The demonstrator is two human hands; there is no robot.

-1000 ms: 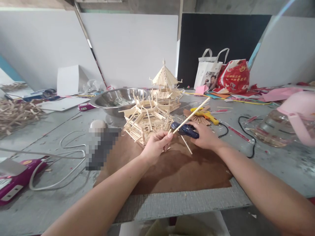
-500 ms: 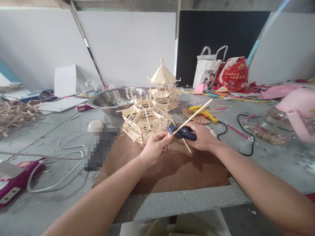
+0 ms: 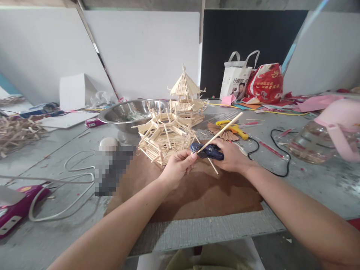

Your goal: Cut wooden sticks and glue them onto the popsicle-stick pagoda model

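Observation:
My left hand is closed, with thumb and fingers pinching the lower end of a pale wooden stick. The stick slants up to the right, across the head of a dark blue hand tool. My right hand is wrapped round that tool; its exact kind and its jaws are hidden. A second thin stick shows below the tool, pointing down to the right. Just behind my left hand stands an open framework of wooden sticks, partly covered by that hand.
A stick pavilion with a pointed roof stands farther back, beside a steel bowl. Rightward are a yellow glue gun with a black cord and a pink-lidded jug. A brown sheet lies under my hands; a purple power strip is left.
The whole view has shifted very slightly. Both hands, the stick and the blue tool keep nearly the same pose.

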